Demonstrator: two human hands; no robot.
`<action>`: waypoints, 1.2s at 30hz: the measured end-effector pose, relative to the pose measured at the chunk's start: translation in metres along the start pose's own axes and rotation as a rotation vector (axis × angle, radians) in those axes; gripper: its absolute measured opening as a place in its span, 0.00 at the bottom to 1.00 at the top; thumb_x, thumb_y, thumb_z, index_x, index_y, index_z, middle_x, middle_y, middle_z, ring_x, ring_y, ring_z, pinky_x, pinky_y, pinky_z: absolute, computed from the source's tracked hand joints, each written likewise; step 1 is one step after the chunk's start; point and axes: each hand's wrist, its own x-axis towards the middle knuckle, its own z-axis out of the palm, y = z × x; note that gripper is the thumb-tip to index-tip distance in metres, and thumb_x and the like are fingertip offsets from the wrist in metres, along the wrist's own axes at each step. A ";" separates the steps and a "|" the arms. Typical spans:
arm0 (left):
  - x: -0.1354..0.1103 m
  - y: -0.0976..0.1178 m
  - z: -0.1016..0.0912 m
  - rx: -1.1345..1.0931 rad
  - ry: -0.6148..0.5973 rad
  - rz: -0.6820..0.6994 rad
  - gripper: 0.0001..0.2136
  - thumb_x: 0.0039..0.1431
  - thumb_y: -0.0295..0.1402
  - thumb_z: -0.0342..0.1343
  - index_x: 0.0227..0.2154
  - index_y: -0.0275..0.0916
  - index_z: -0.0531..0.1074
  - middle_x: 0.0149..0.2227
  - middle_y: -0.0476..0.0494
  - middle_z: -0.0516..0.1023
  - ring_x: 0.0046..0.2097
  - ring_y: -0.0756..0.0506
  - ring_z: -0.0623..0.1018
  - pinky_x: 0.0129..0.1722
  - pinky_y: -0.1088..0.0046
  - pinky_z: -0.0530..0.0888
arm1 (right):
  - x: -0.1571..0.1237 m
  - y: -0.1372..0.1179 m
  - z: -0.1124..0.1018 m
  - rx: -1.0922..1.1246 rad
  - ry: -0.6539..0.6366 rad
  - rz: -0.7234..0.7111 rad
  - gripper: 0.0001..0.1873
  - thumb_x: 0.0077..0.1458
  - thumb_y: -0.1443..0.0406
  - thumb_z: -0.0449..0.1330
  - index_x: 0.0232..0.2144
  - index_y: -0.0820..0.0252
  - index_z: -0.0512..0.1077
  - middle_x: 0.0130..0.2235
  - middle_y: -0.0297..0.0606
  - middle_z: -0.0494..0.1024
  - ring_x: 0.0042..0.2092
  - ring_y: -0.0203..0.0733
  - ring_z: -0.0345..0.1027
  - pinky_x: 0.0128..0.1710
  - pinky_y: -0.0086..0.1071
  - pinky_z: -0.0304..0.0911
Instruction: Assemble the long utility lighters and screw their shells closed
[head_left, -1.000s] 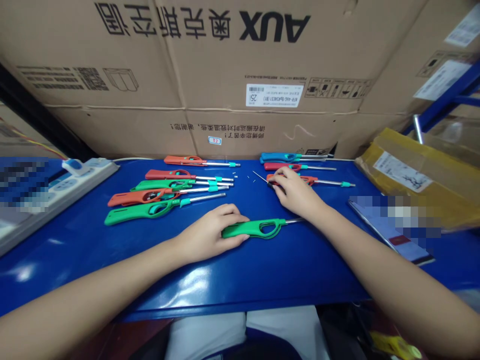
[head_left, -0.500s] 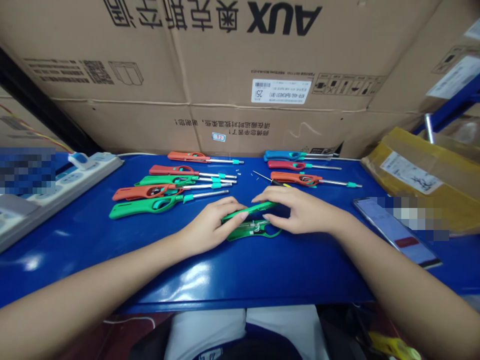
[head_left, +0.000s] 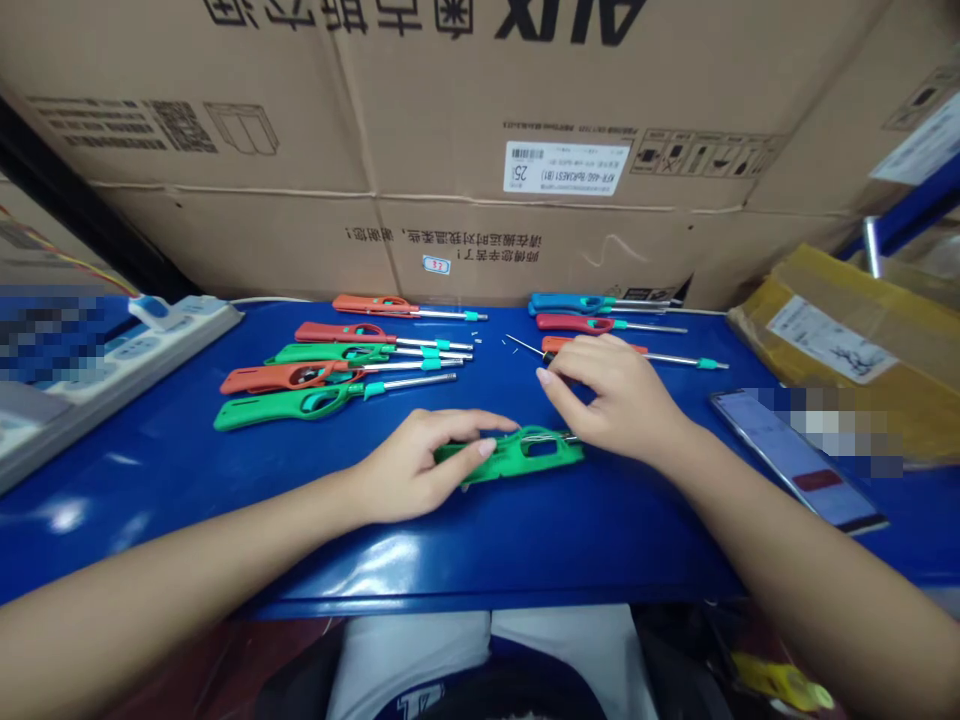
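Observation:
A green gas lighter (head_left: 551,462) lies on the blue tabletop with its halves together, its metal tube pointing right. My left hand (head_left: 427,460) grips its left end between thumb and fingers. Just beyond the lighter, my right hand (head_left: 611,390) has its fingers curled over the handle of a screwdriver (head_left: 531,347). The thin shaft points left and away from me; most of the handle is hidden under the fingers. Some tiny screws (head_left: 508,347) are scattered near the screwdriver's tip.
Several coloured lighters, including a green one (head_left: 281,408), lie at left. More, including a red one (head_left: 574,323), lie at back right. A power strip (head_left: 180,330) runs along the left side. A phone (head_left: 799,460) and yellow package (head_left: 862,350) are at right; a cardboard box (head_left: 435,130) stands behind.
The green shell half held above the other now sits on it, closing the lighter. My right hand has left the lighter and moved onto the screwdriver. My left hand stayed on the lighter.

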 end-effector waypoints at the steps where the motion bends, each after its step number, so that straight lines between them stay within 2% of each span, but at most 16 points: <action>1: -0.001 0.001 0.001 0.031 -0.053 0.062 0.15 0.71 0.34 0.49 0.54 0.38 0.74 0.41 0.44 0.83 0.39 0.47 0.79 0.41 0.73 0.75 | 0.000 0.001 0.001 0.007 -0.046 0.005 0.17 0.65 0.63 0.53 0.24 0.59 0.68 0.26 0.36 0.73 0.31 0.40 0.65 0.35 0.36 0.56; 3: -0.003 0.003 0.002 0.115 -0.148 0.165 0.15 0.70 0.31 0.48 0.55 0.37 0.73 0.39 0.42 0.81 0.40 0.46 0.78 0.42 0.71 0.73 | 0.000 0.002 0.002 0.062 -0.176 -0.027 0.14 0.64 0.64 0.55 0.25 0.59 0.69 0.27 0.34 0.73 0.31 0.39 0.65 0.37 0.36 0.56; 6: -0.004 0.002 0.005 0.240 -0.241 0.214 0.13 0.68 0.30 0.51 0.53 0.36 0.73 0.36 0.43 0.79 0.38 0.45 0.74 0.42 0.68 0.72 | -0.002 0.000 0.002 0.154 -0.370 -0.107 0.08 0.61 0.66 0.58 0.28 0.59 0.72 0.30 0.33 0.75 0.34 0.37 0.66 0.42 0.35 0.55; 10: -0.003 0.000 0.006 0.235 -0.189 0.236 0.11 0.67 0.30 0.54 0.49 0.35 0.73 0.36 0.44 0.77 0.39 0.46 0.74 0.43 0.69 0.72 | -0.004 -0.003 0.002 0.186 -0.504 -0.120 0.04 0.59 0.68 0.60 0.30 0.59 0.73 0.32 0.31 0.76 0.34 0.36 0.64 0.41 0.34 0.53; 13: 0.001 -0.004 0.005 0.247 -0.063 0.192 0.09 0.68 0.29 0.53 0.47 0.35 0.74 0.41 0.42 0.77 0.44 0.46 0.75 0.47 0.69 0.72 | -0.006 -0.004 0.005 0.173 -0.510 -0.116 0.02 0.61 0.67 0.60 0.36 0.59 0.73 0.36 0.33 0.76 0.36 0.38 0.66 0.41 0.34 0.53; 15: 0.003 -0.009 0.003 0.287 0.000 0.116 0.08 0.67 0.31 0.55 0.46 0.36 0.75 0.43 0.42 0.76 0.46 0.45 0.75 0.49 0.68 0.73 | -0.007 -0.004 0.007 0.187 -0.515 -0.122 0.05 0.62 0.67 0.59 0.41 0.59 0.73 0.40 0.35 0.76 0.39 0.39 0.67 0.42 0.34 0.55; 18: 0.006 -0.016 0.002 0.294 0.004 0.016 0.08 0.65 0.34 0.59 0.42 0.37 0.77 0.41 0.43 0.75 0.44 0.45 0.76 0.46 0.67 0.74 | -0.008 -0.004 0.012 0.187 -0.551 -0.118 0.04 0.64 0.67 0.57 0.41 0.58 0.72 0.42 0.36 0.75 0.40 0.39 0.67 0.42 0.33 0.56; 21: 0.006 -0.020 0.002 0.249 -0.004 -0.014 0.08 0.63 0.35 0.62 0.41 0.37 0.77 0.40 0.45 0.75 0.41 0.46 0.77 0.42 0.70 0.74 | -0.008 -0.006 0.014 0.136 -0.576 -0.102 0.06 0.66 0.67 0.55 0.38 0.59 0.71 0.39 0.36 0.74 0.38 0.40 0.66 0.39 0.34 0.56; 25: 0.005 -0.020 0.002 0.278 -0.014 0.033 0.07 0.67 0.34 0.57 0.43 0.38 0.77 0.41 0.44 0.76 0.42 0.46 0.77 0.43 0.70 0.74 | -0.006 -0.007 0.011 0.140 -0.559 -0.063 0.06 0.66 0.68 0.53 0.37 0.59 0.70 0.37 0.37 0.75 0.35 0.39 0.66 0.35 0.33 0.55; 31: 0.005 -0.019 0.001 0.352 0.074 0.088 0.09 0.68 0.35 0.56 0.45 0.36 0.77 0.39 0.43 0.78 0.42 0.45 0.77 0.42 0.69 0.74 | -0.005 -0.006 0.008 0.186 -0.470 -0.055 0.06 0.67 0.66 0.53 0.39 0.59 0.71 0.37 0.36 0.78 0.35 0.38 0.68 0.35 0.31 0.55; 36: 0.010 -0.020 -0.016 0.437 -0.005 0.230 0.10 0.70 0.34 0.55 0.45 0.36 0.79 0.39 0.42 0.81 0.40 0.45 0.77 0.42 0.67 0.74 | -0.005 -0.003 0.008 0.186 -0.470 -0.107 0.07 0.64 0.69 0.54 0.35 0.59 0.71 0.34 0.34 0.77 0.33 0.37 0.66 0.33 0.30 0.54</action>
